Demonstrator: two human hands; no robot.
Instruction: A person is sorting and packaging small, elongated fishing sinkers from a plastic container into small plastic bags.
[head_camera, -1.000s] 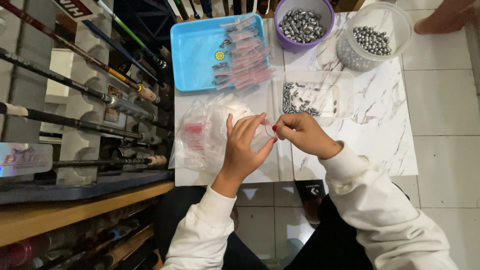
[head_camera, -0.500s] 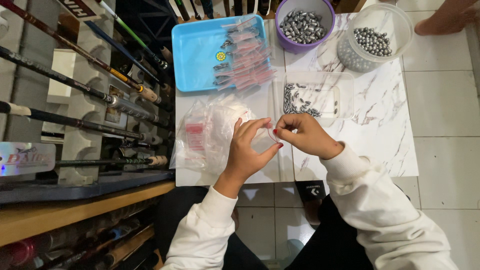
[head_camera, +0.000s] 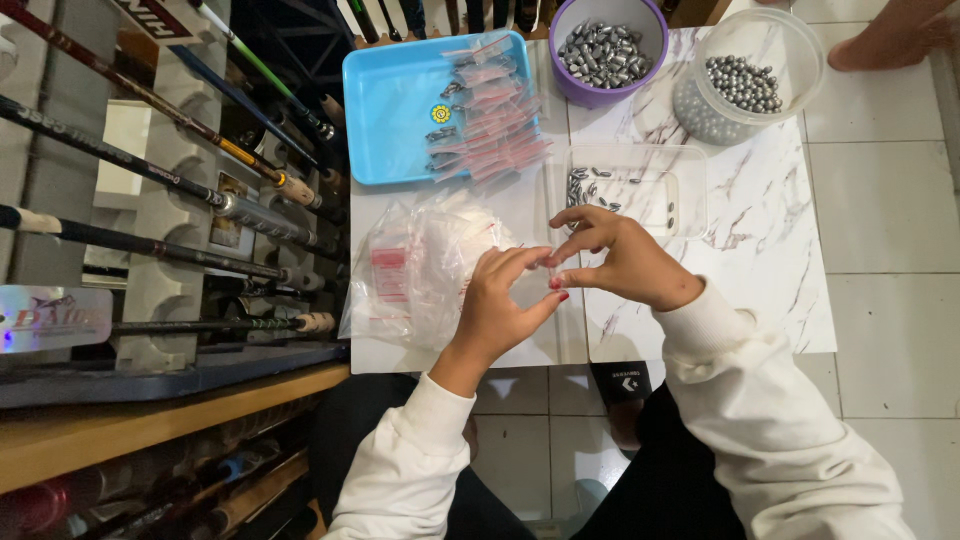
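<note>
My left hand (head_camera: 503, 305) and my right hand (head_camera: 618, 258) meet fingertip to fingertip over the white marbled board (head_camera: 760, 250), pinching a small clear plastic bag (head_camera: 535, 280) between them. The little bag is barely visible against the board. Just left of my left hand lies a crumpled heap of empty clear bags (head_camera: 420, 265) with red strips. Beyond my right hand sits a shallow clear tray (head_camera: 690, 195) holding a few grey metal weights.
A blue tray (head_camera: 395, 100) carries several filled small bags (head_camera: 490, 125). A purple bowl (head_camera: 650, 25) of grey oval weights and a clear tub (head_camera: 790, 45) of grey round balls stand at the far edge. Fishing rods (head_camera: 150, 170) lie in a rack on the left. Someone's foot (head_camera: 890, 35) is at the top right.
My left hand's fingers have curled in from spread to pinching, closing on the small bag with the right hand. Both hands stay in nearly the same place.
</note>
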